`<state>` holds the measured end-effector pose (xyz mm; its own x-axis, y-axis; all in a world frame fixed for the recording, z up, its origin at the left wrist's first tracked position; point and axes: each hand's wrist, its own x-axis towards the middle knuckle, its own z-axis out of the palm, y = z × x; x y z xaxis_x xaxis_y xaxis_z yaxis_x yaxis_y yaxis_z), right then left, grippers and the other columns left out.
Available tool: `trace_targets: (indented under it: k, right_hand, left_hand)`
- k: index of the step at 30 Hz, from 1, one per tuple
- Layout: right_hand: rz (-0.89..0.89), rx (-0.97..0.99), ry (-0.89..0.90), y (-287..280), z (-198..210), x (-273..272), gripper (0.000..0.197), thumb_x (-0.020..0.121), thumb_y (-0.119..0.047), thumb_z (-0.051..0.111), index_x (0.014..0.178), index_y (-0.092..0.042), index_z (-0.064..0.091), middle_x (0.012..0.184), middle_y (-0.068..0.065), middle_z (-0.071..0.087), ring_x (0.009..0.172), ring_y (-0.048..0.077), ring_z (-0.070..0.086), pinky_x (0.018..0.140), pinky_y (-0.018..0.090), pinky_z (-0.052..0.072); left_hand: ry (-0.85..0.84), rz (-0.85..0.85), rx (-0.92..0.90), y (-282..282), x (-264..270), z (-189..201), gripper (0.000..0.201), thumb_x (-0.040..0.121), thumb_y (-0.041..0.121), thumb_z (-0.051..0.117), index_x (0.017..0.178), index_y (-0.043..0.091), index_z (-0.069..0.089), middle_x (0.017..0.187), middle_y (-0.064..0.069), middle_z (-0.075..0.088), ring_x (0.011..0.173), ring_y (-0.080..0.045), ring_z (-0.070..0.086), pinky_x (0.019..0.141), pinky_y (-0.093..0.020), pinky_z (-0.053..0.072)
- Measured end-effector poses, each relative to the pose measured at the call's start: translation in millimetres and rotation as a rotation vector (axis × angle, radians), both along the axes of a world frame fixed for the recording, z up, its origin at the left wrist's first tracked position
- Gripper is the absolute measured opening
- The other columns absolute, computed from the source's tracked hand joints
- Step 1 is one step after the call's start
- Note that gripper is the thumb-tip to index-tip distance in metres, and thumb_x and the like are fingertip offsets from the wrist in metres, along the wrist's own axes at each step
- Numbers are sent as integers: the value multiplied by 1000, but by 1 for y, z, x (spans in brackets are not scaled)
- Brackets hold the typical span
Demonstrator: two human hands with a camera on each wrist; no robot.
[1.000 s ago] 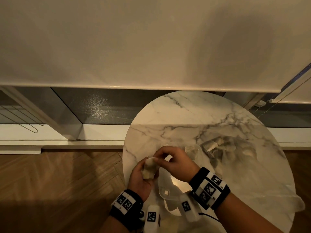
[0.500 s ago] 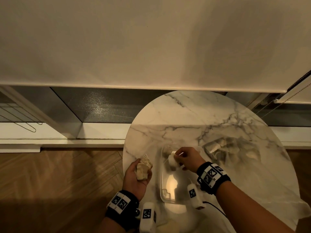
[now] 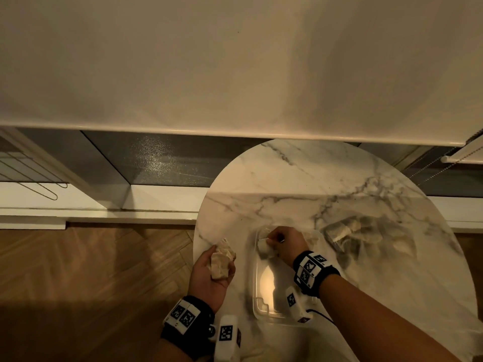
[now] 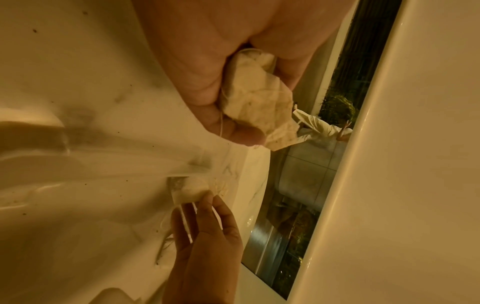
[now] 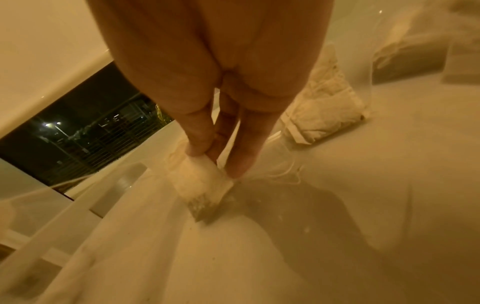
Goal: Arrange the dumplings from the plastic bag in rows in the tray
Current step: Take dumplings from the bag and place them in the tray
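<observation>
- The right hand (image 3: 283, 242) reached over the far end of the clear tray (image 3: 257, 288), which lay on a round marble table (image 3: 300, 184).
- Its fingertips (image 5: 201, 144) pinched a pale dumpling (image 5: 201, 181) by its upper edge; the dumpling's lower end was down at the tray floor, near the tray's far left corner.
- A second dumpling (image 5: 322, 111) lay in the tray just to the right of the pinched one, apart from it, with loose threads on the tray floor between them.
- The left hand (image 3: 211, 273) was palm-up at the table's left edge, to the left of the tray and not touching it.
- Its fingers and thumb were curled round a clump of dumplings (image 3: 222, 258); the left wrist view showed the clump (image 4: 257, 100) wedged between the thumb and the palm, with its far end poking out past the fingers.
- How many dumplings were in that clump I could not tell.
- The plastic bag (image 3: 366, 236) lay on the right part of the table, to the right of the tray, with more pale dumplings seen through its clear film.
- The near part of the tray held a bright glare patch and no dumplings that I could make out.
- Beyond the table were a lowered blind (image 3: 235, 61) and dark window glass (image 3: 162, 163); a wood floor (image 3: 91, 270) lay to the left.
</observation>
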<state>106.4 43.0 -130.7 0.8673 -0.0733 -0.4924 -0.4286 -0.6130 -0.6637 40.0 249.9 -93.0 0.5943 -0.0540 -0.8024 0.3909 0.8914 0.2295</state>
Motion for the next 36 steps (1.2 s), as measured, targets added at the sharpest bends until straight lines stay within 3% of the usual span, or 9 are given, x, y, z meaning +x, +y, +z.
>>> trace_targets:
  k: [3, 8, 12, 14, 18, 23, 28, 36]
  right_hand:
    - [-37, -34, -35, -1, 0, 1, 4, 88, -16, 72, 89, -21, 72, 87, -3, 69, 79, 7, 61, 63, 10, 43]
    - [-84, 11, -48, 1, -2, 0, 16, 88, -13, 71, 79, -26, 68, 80, 3, 71, 74, 18, 70, 72, 34, 61]
    - [-54, -13, -100, 3, -3, -4, 8, 87, -12, 71, 86, -20, 71, 80, 1, 71, 76, 17, 69, 77, 35, 60]
    - [-46, -35, -138, 5, -2, -5, 7, 87, -12, 71, 86, -19, 71, 80, -1, 70, 78, 17, 68, 77, 32, 58]
    - [-47, -70, -166, 5, 1, -7, 3, 88, -16, 70, 91, -15, 71, 81, -3, 67, 79, 12, 62, 67, 13, 44]
    - [-92, -174, -96, 4, -2, -9, 28, 82, -37, 76, 97, -14, 69, 83, -3, 67, 81, 14, 63, 72, 21, 47]
    - [-31, -147, 51, 10, -5, -9, 60, 72, -41, 83, 121, -16, 61, 110, 5, 71, 99, 18, 64, 80, 25, 51]
    - [47, -120, -12, 16, 1, -7, 32, 78, -27, 74, 108, -21, 66, 99, 1, 71, 96, 22, 66, 89, 36, 54]
  left_hand:
    - [7, 32, -12, 8, -3, -5, 21, 97, 23, 55, 102, 5, 65, 93, -12, 66, 84, -23, 61, 50, -25, 55]
    - [10, 72, -15, 21, -7, -11, 22, 96, 24, 55, 105, 6, 64, 97, -13, 66, 87, -23, 61, 52, -26, 56]
    - [1, 80, -5, 24, -6, -11, 23, 96, 25, 54, 107, 6, 63, 100, -14, 66, 88, -23, 60, 51, -26, 56]
    - [-3, 81, -6, 24, -6, -10, 23, 96, 24, 55, 107, 6, 63, 99, -14, 66, 88, -23, 61, 51, -26, 56]
    - [-11, 68, -7, 21, -7, -8, 21, 96, 24, 54, 102, 6, 64, 94, -13, 67, 86, -23, 61, 50, -26, 56]
    - [-3, 75, 9, 16, -10, -5, 19, 96, 23, 55, 100, 7, 64, 93, -13, 67, 86, -24, 61, 50, -25, 56]
    - [-6, 59, 6, 14, -12, -2, 22, 95, 25, 55, 102, 6, 64, 92, -13, 66, 85, -23, 61, 51, -26, 56]
    - [-9, 49, 33, 8, -17, 9, 19, 96, 24, 55, 94, 7, 65, 77, -11, 72, 84, -23, 61, 50, -25, 55]
